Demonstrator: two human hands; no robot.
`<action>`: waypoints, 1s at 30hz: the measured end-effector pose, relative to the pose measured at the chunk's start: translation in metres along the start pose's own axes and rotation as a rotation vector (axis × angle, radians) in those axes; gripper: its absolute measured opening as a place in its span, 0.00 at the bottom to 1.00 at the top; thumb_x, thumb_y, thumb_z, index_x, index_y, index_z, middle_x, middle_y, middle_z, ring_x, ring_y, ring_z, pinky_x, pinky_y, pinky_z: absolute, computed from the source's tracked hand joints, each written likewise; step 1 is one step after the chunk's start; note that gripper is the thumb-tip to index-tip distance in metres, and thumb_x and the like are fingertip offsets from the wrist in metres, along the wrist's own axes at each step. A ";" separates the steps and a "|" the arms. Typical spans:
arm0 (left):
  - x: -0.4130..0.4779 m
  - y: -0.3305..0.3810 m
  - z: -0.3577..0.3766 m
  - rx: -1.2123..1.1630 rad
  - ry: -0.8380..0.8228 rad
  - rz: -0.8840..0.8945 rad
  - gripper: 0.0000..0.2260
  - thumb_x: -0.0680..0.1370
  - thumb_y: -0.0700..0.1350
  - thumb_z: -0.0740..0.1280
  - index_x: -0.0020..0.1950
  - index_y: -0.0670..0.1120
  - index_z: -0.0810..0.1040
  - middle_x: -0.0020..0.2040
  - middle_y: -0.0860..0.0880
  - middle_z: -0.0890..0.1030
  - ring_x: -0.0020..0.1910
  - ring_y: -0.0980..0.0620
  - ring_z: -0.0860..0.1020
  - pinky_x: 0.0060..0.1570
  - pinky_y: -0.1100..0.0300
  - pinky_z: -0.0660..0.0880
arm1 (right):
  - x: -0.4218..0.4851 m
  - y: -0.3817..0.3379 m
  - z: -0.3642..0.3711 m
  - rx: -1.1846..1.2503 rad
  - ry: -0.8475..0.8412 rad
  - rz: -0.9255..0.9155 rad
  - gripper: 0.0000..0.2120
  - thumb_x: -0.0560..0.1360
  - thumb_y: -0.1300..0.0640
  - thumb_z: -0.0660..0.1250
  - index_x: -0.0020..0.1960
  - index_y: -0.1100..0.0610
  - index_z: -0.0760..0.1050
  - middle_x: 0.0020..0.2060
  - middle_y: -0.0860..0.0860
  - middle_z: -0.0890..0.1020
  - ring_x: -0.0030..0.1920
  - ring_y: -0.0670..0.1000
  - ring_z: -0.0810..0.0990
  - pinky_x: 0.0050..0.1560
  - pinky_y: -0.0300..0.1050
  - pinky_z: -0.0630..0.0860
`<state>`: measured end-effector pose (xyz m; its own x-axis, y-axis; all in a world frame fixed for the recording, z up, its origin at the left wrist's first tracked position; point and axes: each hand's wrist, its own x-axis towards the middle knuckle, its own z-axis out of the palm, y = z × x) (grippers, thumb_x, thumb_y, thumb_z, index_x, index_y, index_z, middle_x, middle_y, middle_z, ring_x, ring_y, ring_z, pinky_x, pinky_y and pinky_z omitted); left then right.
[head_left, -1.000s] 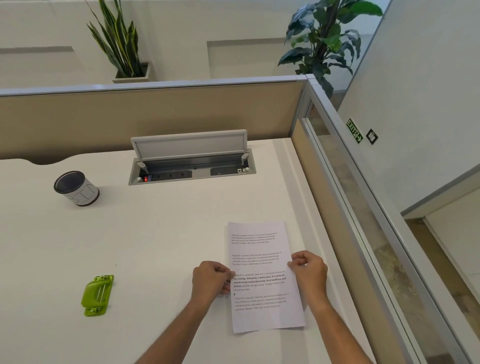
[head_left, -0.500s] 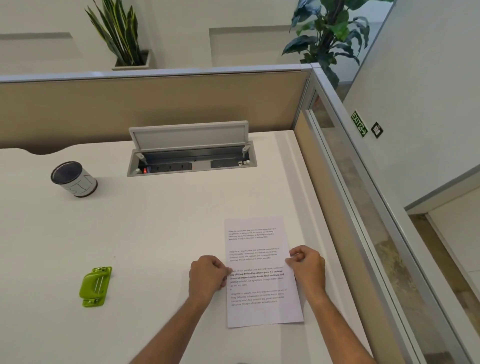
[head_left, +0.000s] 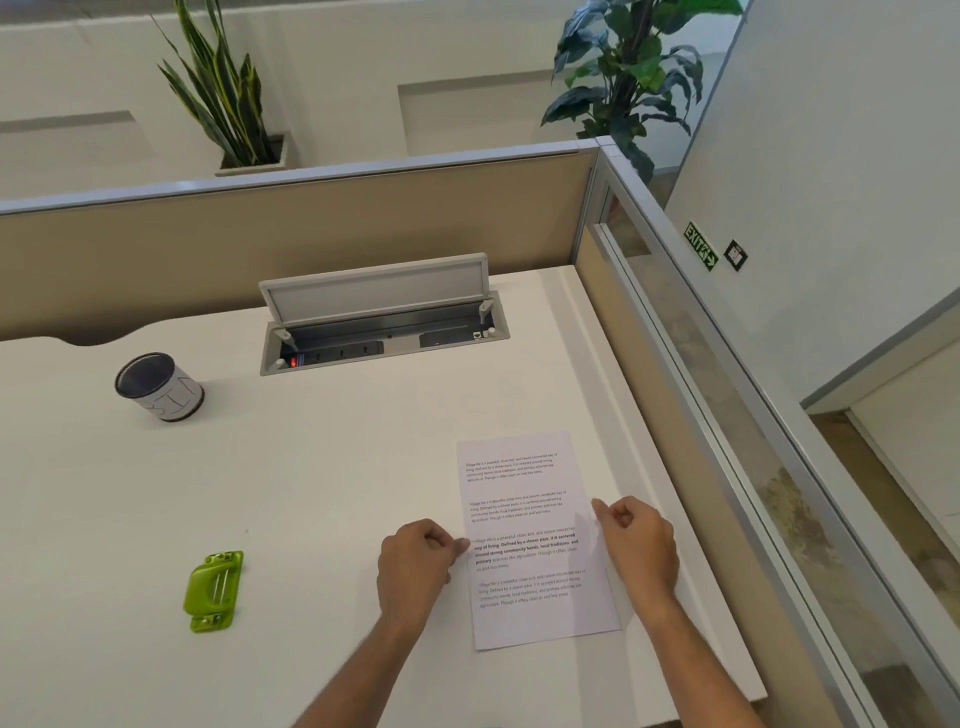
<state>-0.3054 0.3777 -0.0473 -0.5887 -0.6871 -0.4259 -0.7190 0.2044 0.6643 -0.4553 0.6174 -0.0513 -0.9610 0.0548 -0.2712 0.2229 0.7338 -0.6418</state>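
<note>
Printed sheet (head_left: 535, 540) laid flat on white desk (head_left: 311, 493), near right partition. Left edge pinched by left hand (head_left: 415, 561), fingers curled; right edge pinched by right hand (head_left: 639, 545), fingers curled.

1. The white desk (head_left: 311, 493) carries a sheet of paper (head_left: 524, 499), flat between the left hand (head_left: 415, 564) and the right hand (head_left: 639, 545), which pinch its side edges.
2. A green hole punch (head_left: 214, 591) lies well left of the left hand.
3. A cup (head_left: 158, 387) stands far beyond the left hand, to its left.
4. A socket box (head_left: 384, 348), lid raised, sits well beyond both hands.
</note>
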 end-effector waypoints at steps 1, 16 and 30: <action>-0.002 -0.004 -0.008 0.022 0.010 0.018 0.14 0.73 0.54 0.82 0.36 0.50 0.82 0.30 0.56 0.86 0.27 0.55 0.84 0.37 0.50 0.85 | -0.006 0.002 -0.002 0.006 0.028 -0.023 0.18 0.79 0.44 0.74 0.35 0.51 0.77 0.32 0.45 0.83 0.34 0.48 0.81 0.31 0.43 0.72; -0.001 -0.144 -0.211 0.483 0.223 0.353 0.24 0.70 0.51 0.85 0.63 0.53 0.84 0.60 0.57 0.84 0.65 0.49 0.76 0.55 0.50 0.82 | -0.154 -0.077 0.124 0.092 -0.412 -0.448 0.07 0.78 0.51 0.76 0.42 0.47 0.82 0.37 0.43 0.86 0.37 0.47 0.82 0.39 0.45 0.79; 0.070 -0.228 -0.301 0.461 -0.123 0.441 0.42 0.69 0.66 0.81 0.81 0.57 0.72 0.75 0.56 0.78 0.76 0.51 0.70 0.71 0.53 0.71 | -0.255 -0.192 0.270 -0.140 -0.736 -0.556 0.39 0.70 0.50 0.83 0.78 0.46 0.71 0.66 0.45 0.76 0.67 0.48 0.74 0.70 0.47 0.76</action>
<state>-0.0714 0.0729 -0.0440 -0.8833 -0.3911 -0.2585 -0.4688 0.7460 0.4730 -0.2089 0.2793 -0.0529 -0.5674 -0.7365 -0.3682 -0.3057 0.6036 -0.7363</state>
